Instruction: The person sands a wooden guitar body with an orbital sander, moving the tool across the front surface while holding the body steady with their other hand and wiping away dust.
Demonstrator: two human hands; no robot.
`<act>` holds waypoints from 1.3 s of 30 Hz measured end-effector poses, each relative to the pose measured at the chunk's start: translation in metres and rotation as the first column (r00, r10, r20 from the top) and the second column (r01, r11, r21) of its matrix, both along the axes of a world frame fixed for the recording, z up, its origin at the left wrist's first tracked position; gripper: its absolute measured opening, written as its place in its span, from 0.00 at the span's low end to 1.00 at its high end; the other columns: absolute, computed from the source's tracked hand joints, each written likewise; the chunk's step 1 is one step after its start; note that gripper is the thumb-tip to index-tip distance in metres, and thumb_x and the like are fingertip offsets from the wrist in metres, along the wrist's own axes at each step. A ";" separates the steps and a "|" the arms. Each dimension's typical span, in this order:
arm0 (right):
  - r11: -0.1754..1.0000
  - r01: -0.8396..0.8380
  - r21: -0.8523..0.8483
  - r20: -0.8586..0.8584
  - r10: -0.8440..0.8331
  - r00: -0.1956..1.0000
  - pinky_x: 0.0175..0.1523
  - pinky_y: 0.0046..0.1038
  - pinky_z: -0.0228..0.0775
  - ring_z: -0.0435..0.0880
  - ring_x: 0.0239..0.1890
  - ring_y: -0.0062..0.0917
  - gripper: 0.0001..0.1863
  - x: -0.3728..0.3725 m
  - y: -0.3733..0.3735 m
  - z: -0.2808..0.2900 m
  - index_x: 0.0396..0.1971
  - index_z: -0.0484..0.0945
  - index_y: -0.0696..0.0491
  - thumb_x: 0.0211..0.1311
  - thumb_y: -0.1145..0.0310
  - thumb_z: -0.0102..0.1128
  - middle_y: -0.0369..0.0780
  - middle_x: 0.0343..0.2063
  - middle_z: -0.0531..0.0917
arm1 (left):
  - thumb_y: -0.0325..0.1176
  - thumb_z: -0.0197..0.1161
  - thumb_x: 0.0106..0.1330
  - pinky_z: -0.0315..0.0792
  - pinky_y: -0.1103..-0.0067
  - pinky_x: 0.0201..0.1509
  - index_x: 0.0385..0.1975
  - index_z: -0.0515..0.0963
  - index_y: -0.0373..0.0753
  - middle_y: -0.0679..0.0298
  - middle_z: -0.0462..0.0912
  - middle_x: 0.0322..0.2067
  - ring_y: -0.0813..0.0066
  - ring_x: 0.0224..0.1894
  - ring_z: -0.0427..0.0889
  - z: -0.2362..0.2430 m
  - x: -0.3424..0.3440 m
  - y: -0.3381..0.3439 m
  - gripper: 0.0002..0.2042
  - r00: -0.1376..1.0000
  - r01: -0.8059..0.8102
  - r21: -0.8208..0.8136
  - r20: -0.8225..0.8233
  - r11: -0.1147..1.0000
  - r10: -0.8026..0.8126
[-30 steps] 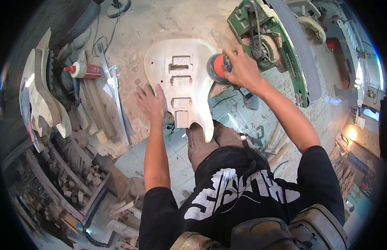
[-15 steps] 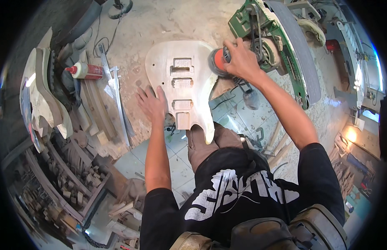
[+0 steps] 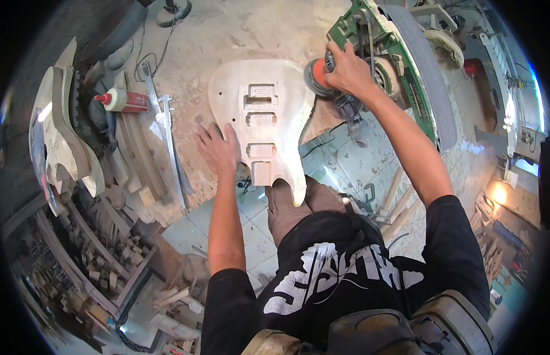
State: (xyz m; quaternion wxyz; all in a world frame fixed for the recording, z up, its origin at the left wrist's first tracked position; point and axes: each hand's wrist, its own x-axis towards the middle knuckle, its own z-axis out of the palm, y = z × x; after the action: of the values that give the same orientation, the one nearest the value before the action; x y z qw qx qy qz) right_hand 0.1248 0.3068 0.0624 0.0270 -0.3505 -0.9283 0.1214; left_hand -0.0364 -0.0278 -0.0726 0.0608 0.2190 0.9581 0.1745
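A pale wooden electric guitar body (image 3: 276, 135) lies flat on the dusty workbench, with several rectangular cavities cut along its middle and two small holes at its left. My left hand (image 3: 217, 148) rests with spread fingers at its left edge, the thumb side against the wood. In my right hand (image 3: 351, 72) is a red and black orbital sander (image 3: 317, 75), gripped from the right. Its round pad is tilted up against the body's upper right edge. A dust canister (image 3: 358, 131) hangs below the sander. The narrow, curved horn of the body points toward me.
A green belt sanding machine (image 3: 418, 94) stands just right of my right hand. At the left lie a red-and-white glue bottle (image 3: 126, 100), a metal caliper (image 3: 166, 118) and wood strips (image 3: 133, 148). More guitar bodies (image 3: 62, 127) lean at the far left.
My right hand has moved the sander a little up and to the right along the body's edge. The guitar body and left hand have shifted very slightly right.
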 end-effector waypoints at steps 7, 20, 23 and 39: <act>0.995 -0.098 -0.010 0.035 0.098 0.995 0.49 0.57 0.78 0.84 0.44 0.65 0.33 -0.005 -0.028 0.006 0.61 0.71 0.47 0.52 0.64 0.69 0.60 0.51 0.75 | 0.58 0.49 0.79 0.50 0.51 0.82 0.70 0.73 0.34 0.38 0.62 0.76 0.35 0.79 0.56 -0.001 0.001 -0.004 0.34 0.999 -0.022 -0.008 0.032 1.000 0.022; 0.995 -0.092 -0.037 -0.003 0.092 0.996 0.51 0.57 0.79 0.84 0.45 0.65 0.33 -0.004 -0.036 0.011 0.61 0.72 0.47 0.50 0.65 0.67 0.60 0.52 0.75 | 0.59 0.49 0.78 0.50 0.44 0.81 0.71 0.72 0.35 0.40 0.59 0.78 0.37 0.81 0.52 -0.005 -0.003 -0.004 0.35 0.999 -0.022 0.019 0.050 1.000 0.021; 0.998 -0.068 0.013 -0.038 0.069 0.997 0.51 0.57 0.79 0.84 0.44 0.65 0.33 -0.002 -0.027 0.004 0.60 0.72 0.47 0.50 0.65 0.68 0.60 0.52 0.75 | 0.59 0.50 0.77 0.50 0.43 0.81 0.70 0.73 0.35 0.40 0.59 0.78 0.37 0.81 0.52 0.000 -0.002 -0.002 0.35 0.997 -0.028 0.013 0.075 1.000 0.027; 0.981 -0.173 -0.092 0.025 0.176 0.984 0.46 0.56 0.80 0.85 0.44 0.61 0.33 -0.016 -0.078 0.024 0.62 0.73 0.47 0.53 0.71 0.68 0.59 0.51 0.75 | 0.60 0.48 0.78 0.48 0.47 0.83 0.70 0.73 0.35 0.40 0.60 0.78 0.39 0.81 0.52 0.000 -0.001 -0.002 0.35 0.998 -0.022 -0.012 0.057 1.000 0.023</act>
State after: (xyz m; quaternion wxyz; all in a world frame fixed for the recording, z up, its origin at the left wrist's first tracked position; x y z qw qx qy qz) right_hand 0.1085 0.2286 0.0868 -0.0147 -0.2703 -0.9495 0.1587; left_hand -0.0376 -0.0303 -0.0722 0.0872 0.2029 0.9593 0.1759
